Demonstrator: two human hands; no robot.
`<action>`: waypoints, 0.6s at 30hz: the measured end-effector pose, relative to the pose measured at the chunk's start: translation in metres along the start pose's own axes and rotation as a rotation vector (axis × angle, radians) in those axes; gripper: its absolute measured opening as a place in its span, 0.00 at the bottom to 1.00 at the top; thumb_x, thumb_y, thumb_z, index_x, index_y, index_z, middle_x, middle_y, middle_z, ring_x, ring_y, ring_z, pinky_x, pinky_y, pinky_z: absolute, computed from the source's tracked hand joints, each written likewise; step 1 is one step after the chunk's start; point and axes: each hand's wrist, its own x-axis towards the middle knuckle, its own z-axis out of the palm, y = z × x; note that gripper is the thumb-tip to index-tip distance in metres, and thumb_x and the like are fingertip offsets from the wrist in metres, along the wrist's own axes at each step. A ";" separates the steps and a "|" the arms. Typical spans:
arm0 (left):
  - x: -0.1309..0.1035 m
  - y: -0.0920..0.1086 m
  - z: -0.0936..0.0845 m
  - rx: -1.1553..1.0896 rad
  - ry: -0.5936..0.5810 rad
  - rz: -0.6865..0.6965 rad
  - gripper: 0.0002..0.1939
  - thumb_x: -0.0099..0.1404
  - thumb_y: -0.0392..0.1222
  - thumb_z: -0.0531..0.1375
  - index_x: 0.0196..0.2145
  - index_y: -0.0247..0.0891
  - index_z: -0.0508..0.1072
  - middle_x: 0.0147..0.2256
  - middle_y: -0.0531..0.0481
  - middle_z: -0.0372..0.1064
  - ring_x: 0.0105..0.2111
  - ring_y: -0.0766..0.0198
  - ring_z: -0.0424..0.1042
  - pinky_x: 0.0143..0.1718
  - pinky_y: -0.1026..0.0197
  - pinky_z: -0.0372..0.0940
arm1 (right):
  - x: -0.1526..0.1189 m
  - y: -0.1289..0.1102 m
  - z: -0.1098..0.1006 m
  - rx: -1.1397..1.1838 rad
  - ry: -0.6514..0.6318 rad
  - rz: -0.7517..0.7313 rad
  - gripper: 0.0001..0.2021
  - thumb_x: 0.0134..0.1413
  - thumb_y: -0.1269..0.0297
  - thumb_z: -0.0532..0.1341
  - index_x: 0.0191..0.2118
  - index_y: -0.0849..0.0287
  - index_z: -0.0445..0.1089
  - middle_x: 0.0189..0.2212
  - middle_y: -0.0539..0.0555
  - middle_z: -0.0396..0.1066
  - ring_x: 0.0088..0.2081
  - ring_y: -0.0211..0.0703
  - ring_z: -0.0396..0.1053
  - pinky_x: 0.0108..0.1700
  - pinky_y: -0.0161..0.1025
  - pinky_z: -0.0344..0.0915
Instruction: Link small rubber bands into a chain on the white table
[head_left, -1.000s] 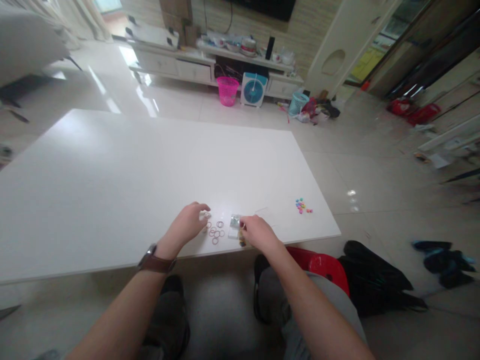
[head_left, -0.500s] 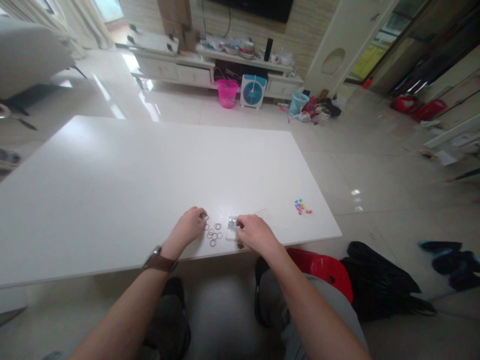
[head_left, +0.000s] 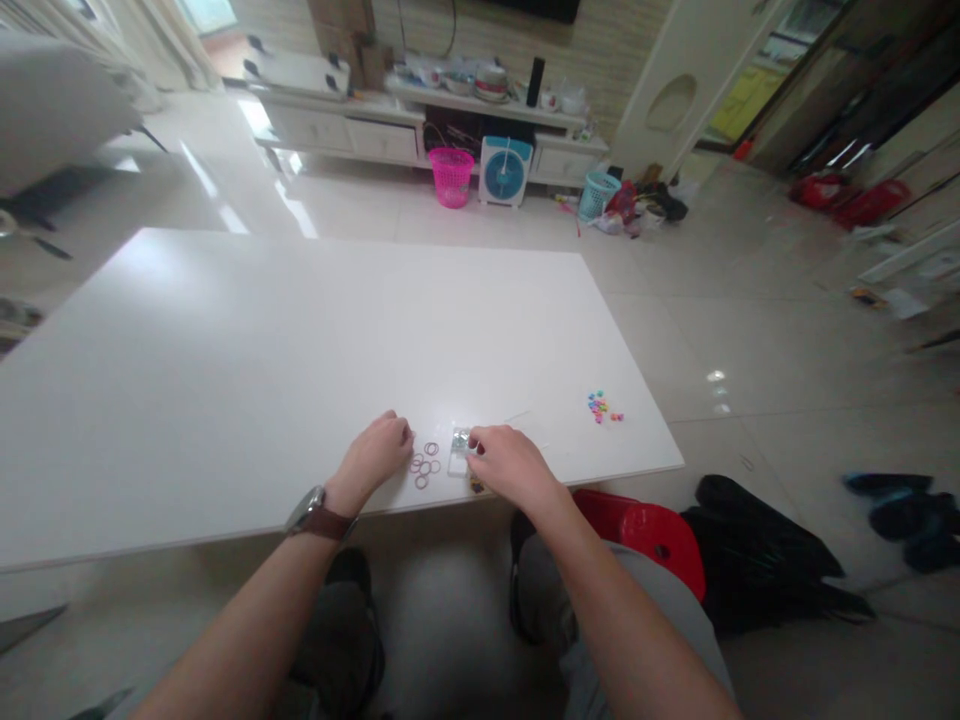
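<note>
My left hand (head_left: 377, 447) rests at the table's near side with its fingers curled in, and whatever it holds is hidden. Just right of it lie several thin brownish rings (head_left: 424, 467), like rubber bands or hoops. A small clear box (head_left: 459, 466) with silvery bits in one part stands beyond the rings. Over this box's right side is my right hand (head_left: 510, 462), thumb and fingers closed together; I cannot make out what is between them. Some small dark and yellow pieces (head_left: 476, 484) show beneath that hand, near the table's edge.
Bright coloured beads (head_left: 600, 407) lie in a loose cluster on the right of the white table (head_left: 315, 340). A red stool (head_left: 660, 545) stands by the near edge. Across the floor are a pink basket (head_left: 451, 180) and a blue fan (head_left: 505, 174).
A pale, clear bit that showed at my left fingertips is now mostly hidden as that hand has turned inward. My right hand has shifted slightly left over the box.
</note>
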 end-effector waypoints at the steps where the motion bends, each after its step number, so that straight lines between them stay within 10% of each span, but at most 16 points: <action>1: 0.000 0.001 0.000 0.030 -0.001 -0.005 0.15 0.70 0.40 0.50 0.32 0.36 0.74 0.37 0.41 0.71 0.34 0.59 0.71 0.37 0.59 0.62 | 0.000 0.000 0.000 -0.005 -0.003 0.001 0.11 0.62 0.63 0.58 0.45 0.55 0.76 0.42 0.57 0.79 0.42 0.46 0.74 0.39 0.37 0.60; 18: -0.007 0.001 -0.002 -0.078 -0.146 0.189 0.06 0.60 0.37 0.58 0.28 0.39 0.76 0.34 0.45 0.72 0.30 0.60 0.70 0.32 0.59 0.61 | -0.003 -0.002 0.002 -0.048 0.005 -0.028 0.09 0.62 0.61 0.58 0.41 0.54 0.76 0.39 0.57 0.79 0.40 0.48 0.75 0.37 0.38 0.59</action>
